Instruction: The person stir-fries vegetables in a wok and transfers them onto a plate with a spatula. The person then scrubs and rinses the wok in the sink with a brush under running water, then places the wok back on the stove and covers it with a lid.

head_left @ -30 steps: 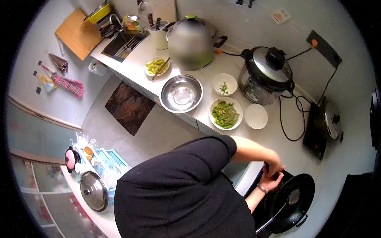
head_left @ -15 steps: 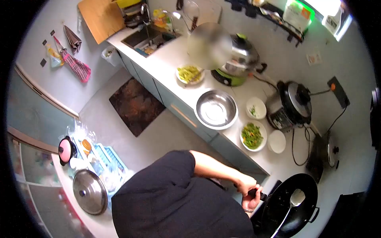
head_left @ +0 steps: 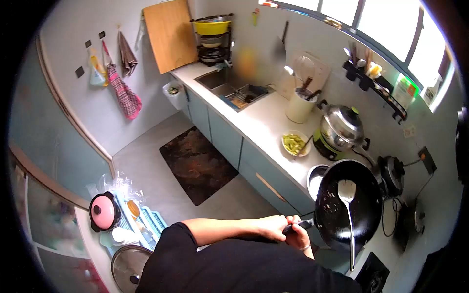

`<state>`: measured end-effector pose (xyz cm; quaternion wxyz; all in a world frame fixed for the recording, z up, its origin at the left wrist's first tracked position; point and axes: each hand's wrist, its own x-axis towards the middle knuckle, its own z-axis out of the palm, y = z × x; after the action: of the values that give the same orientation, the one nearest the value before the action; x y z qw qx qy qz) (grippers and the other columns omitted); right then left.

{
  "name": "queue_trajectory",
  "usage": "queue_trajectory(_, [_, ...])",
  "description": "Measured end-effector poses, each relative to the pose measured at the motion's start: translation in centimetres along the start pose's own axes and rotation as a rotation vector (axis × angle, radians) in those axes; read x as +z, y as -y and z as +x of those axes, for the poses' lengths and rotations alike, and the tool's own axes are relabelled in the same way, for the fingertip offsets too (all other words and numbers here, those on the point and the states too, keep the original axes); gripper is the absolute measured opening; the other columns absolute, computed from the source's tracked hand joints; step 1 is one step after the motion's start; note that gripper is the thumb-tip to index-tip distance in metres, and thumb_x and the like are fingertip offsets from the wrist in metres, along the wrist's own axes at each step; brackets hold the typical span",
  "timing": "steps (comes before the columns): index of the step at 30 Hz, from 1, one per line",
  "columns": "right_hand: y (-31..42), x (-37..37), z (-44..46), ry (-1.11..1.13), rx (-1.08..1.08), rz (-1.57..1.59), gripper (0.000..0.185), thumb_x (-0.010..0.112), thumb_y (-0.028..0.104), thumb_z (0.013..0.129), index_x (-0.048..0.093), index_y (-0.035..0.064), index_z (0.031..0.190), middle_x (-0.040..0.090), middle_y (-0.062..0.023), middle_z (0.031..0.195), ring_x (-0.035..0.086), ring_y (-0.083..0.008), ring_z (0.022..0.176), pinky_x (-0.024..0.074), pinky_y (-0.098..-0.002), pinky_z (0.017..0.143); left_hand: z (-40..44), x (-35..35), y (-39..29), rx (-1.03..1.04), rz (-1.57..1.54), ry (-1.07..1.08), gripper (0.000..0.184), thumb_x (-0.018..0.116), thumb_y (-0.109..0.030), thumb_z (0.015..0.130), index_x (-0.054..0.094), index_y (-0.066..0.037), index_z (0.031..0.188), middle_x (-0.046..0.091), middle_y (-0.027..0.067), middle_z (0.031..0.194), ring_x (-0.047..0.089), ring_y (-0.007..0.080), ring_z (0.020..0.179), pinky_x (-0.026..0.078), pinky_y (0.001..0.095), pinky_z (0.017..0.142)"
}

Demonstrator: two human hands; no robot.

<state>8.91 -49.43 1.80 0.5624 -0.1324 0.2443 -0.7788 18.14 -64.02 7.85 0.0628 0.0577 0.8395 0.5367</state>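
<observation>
A black wok point(head_left: 337, 219) is lifted above the counter edge, with some bits of food stuck inside it. Its handle point(head_left: 305, 224) is wrapped by both hands: my left hand point(head_left: 273, 227) is closed on it nearer the end, my right hand point(head_left: 298, 238) beside it, closer to the pan. A metal spatula point(head_left: 347, 195) rests in the wok, its long handle hanging over the near rim. Behind the wok, a steel basin point(head_left: 315, 180) shows only in part. The bowls seen earlier by the basin are hidden.
A plate of green vegetables point(head_left: 294, 143), a steel pot on a green-trimmed base point(head_left: 342, 128) and a pressure cooker point(head_left: 391, 176) stand along the counter. The sink point(head_left: 229, 88) lies farther back. A dark stove point(head_left: 373, 273) is at lower right; a pink pot point(head_left: 104, 211) sits at left.
The wok has been raised off the stove area and carried forward over the counter, with the spatula still in it. Both hands moved with its handle. The head view has shifted, showing more window.
</observation>
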Motion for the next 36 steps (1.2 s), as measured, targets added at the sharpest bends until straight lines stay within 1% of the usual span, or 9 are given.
queue_trajectory(2, [-1.5,2.5,3.8,0.049,0.100,-0.064,0.013,0.063,0.012,0.078,0.050,0.0113,0.082,0.052,-0.0018,0.096,0.047,-0.0184,0.096,0.0350,-0.0339,0.087,-2.9,-2.5,1.2,-0.049,-0.032,-0.072,0.024,0.058,-0.017,0.062,0.050,0.005,0.070,0.056,0.0200,0.063,0.058,0.0338,0.061,0.047,0.0407,0.057])
queue_trajectory(7, [-5.6,4.0,13.9,0.175,0.368,-0.059,0.011,0.063,0.011,0.076,0.053,0.0106,0.080,0.053,-0.0032,0.095,0.046,-0.0231,0.105,0.0336,-0.0403,0.094,-7.2,-6.4,8.3,-0.077,-0.002,-0.356,0.031,0.059,-0.018,0.065,0.053,0.004,0.086,0.058,0.0186,0.065,0.061,0.0333,0.066,0.050,0.0402,0.062])
queue_trajectory(9, [-7.5,5.0,18.5,0.232,0.410,-0.079,0.011,0.064,0.012,0.076,0.053,0.0104,0.080,0.054,-0.0037,0.096,0.045,-0.0249,0.109,0.0319,-0.0418,0.096,-9.1,-9.6,8.8,-0.118,0.083,-0.569,0.039,0.060,-0.019,0.067,0.051,0.003,0.099,0.058,0.0178,0.065,0.062,0.0295,0.065,0.051,0.0383,0.063])
queue_trajectory(10, [-8.4,4.9,20.9,0.257,0.462,-0.067,0.011,0.064,0.012,0.076,0.053,0.0104,0.080,0.054,-0.0039,0.096,0.044,-0.0257,0.112,0.0301,-0.0428,0.099,-10.1,-11.8,8.8,-0.252,0.032,-0.488,0.043,0.062,-0.020,0.070,0.049,0.004,0.103,0.059,0.0166,0.065,0.063,0.0246,0.062,0.051,0.0351,0.060])
queue_trajectory(15, [-11.7,7.0,32.6,0.322,0.658,0.008,0.008,0.064,0.013,0.080,0.056,0.0103,0.081,0.054,-0.0051,0.103,0.048,-0.0281,0.107,0.0450,-0.0524,0.082,-12.1,-20.0,13.5,-0.463,-0.006,-0.601,0.034,0.062,-0.017,0.072,0.052,0.005,0.095,0.059,0.0108,0.062,0.058,0.0172,0.050,0.049,0.0311,0.051])
queue_trajectory(17, [-12.6,8.4,36.7,0.346,0.719,0.034,0.010,0.064,0.011,0.078,0.054,0.0107,0.080,0.057,-0.0050,0.100,0.046,-0.0256,0.111,0.0327,-0.0427,0.099,-12.7,-23.2,14.9,-0.519,-0.100,-0.626,0.033,0.062,-0.016,0.072,0.053,0.005,0.095,0.058,0.0097,0.061,0.058,0.0163,0.050,0.049,0.0308,0.051])
queue_trajectory(26, [-18.9,10.5,52.8,0.369,0.824,0.046,0.013,0.067,0.013,0.077,0.055,0.0101,0.080,0.057,-0.0045,0.099,0.046,-0.0259,0.110,0.0317,-0.0412,0.100,-16.0,-36.3,23.3,-0.610,-0.166,-0.712,0.028,0.062,-0.014,0.070,0.056,0.004,0.091,0.058,0.0088,0.056,0.059,0.0155,0.049,0.048,0.0289,0.048])
queue_trajectory(30, [-22.2,11.9,59.9,0.408,0.769,0.067,0.015,0.061,0.020,0.083,0.050,0.0105,0.081,0.050,-0.0055,0.103,0.051,-0.0317,0.099,0.0518,-0.0573,0.067,-18.2,-43.1,27.3,-0.618,-0.173,-0.686,0.026,0.062,-0.014,0.069,0.057,0.003,0.088,0.058,0.0074,0.056,0.058,0.0140,0.049,0.048,0.0282,0.049])
queue_trajectory(36, [-26.1,14.7,70.3,0.294,0.678,0.103,0.009,0.059,0.018,0.084,0.053,0.0122,0.085,0.053,-0.0038,0.102,0.051,-0.0307,0.102,0.0499,-0.0607,0.065,-20.6,-54.9,34.0,-0.595,-0.171,-0.557,0.026,0.062,-0.012,0.069,0.056,0.006,0.087,0.058,0.0066,0.060,0.055,0.0125,0.047,0.046,0.0261,0.046])
